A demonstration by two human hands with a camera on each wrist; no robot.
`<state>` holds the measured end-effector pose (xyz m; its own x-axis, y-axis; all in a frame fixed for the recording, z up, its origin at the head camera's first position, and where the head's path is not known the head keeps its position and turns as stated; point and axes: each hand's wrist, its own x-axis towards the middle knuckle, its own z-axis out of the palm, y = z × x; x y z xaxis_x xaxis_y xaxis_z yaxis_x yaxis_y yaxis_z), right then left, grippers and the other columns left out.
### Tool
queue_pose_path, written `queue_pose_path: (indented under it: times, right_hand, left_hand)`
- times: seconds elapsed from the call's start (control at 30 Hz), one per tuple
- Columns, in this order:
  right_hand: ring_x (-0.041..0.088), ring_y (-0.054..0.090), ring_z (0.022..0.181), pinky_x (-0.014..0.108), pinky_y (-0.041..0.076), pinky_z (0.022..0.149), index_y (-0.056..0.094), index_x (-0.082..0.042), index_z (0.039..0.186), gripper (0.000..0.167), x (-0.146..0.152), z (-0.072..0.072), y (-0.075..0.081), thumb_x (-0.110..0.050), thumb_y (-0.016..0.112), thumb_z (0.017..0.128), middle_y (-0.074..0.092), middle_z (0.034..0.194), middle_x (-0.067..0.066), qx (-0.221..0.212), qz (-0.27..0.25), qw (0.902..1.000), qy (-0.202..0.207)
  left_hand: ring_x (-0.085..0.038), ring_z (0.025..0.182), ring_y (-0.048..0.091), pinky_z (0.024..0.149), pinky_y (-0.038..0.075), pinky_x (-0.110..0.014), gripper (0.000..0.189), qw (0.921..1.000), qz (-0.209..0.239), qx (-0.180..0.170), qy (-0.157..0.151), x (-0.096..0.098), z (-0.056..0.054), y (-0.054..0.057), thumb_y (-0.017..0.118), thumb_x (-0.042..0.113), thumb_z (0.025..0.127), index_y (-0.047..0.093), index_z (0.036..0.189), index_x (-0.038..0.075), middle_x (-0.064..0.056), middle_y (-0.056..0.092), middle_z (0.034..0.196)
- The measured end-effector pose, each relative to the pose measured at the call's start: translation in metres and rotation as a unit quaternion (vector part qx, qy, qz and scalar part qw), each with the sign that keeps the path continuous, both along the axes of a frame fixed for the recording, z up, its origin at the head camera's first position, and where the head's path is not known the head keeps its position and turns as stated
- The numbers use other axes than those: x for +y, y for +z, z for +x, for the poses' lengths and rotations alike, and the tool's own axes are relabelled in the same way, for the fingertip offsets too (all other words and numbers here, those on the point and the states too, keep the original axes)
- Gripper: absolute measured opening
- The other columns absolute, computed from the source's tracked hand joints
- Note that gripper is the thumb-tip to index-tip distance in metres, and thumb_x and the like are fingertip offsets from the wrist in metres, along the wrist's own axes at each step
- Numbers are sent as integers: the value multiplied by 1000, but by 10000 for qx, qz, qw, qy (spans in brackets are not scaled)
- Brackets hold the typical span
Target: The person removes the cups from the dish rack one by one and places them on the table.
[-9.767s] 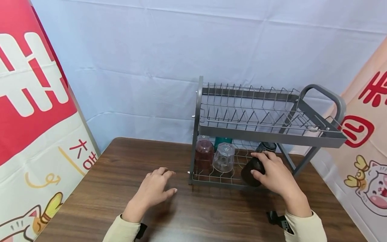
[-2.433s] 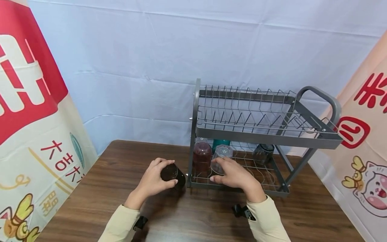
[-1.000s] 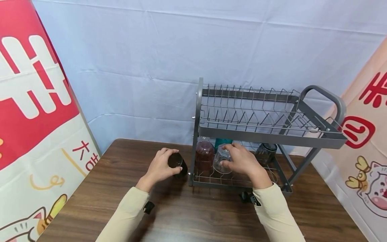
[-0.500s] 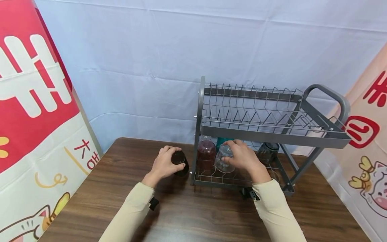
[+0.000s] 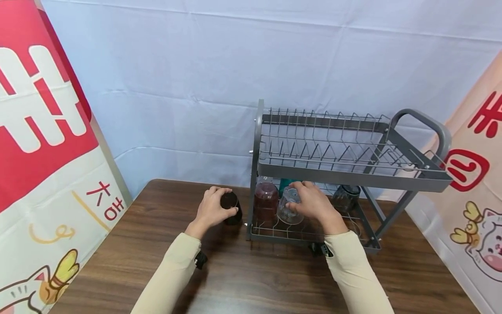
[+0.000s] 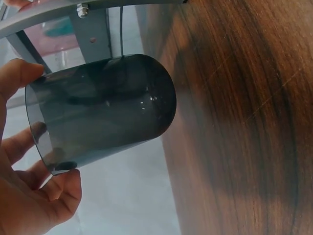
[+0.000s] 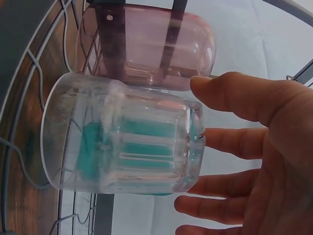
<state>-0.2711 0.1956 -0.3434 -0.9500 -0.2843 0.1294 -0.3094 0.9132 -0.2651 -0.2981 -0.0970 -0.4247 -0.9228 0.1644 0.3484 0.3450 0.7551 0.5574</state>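
My left hand (image 5: 211,210) pinches a dark, see-through tumbler (image 5: 234,213) by its rim, left of the rack. In the left wrist view the tumbler (image 6: 105,105) has its mouth toward the palm and its base toward the table; whether the base touches the wood I cannot tell. On the rack's lower tier a clear glass (image 5: 289,214) stands upside down. My right hand (image 5: 315,207) has its thumb and fingers around that glass's base. The right wrist view shows the clear glass (image 7: 117,137) resting with its rim on the wires, fingertips at its base.
The grey two-tier dish rack (image 5: 353,175) stands on the brown wooden table (image 5: 251,279). Its lower tier also holds a pink glass (image 5: 266,203), a teal cup (image 5: 285,186) behind, and a dark glass (image 5: 347,198) at right. The rack's upper tier overhangs my right hand.
The dark tumbler, earlier in my right hand at the rack, is now in my left hand and slightly farther back on the table. My right hand has closed in on the clear glass.
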Motion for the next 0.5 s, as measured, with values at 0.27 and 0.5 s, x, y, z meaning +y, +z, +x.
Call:
queue_pose_path:
  times: [0.27,0.5]
  right_hand:
    - [45,37,120,58,38,87,47,-2,133,60,0,-4,-2,-28,70,83,40,132,30,-100,3,9999,37]
    - [45,38,118,57,39,86,46,-2,133,62,1,-8,-5,-28,70,83,39,131,31,-169,-33,9998,56]
  left_hand:
    - [-27,107,43,80,44,-45,56,10000,-57,-77,18,3,-4,-6,75,40,73,61,121,16,-10,50,119]
    - [-27,107,43,80,44,-44,58,9999,-35,-103,19,7,-6,-9,75,44,72,61,121,16,-10,49,119]
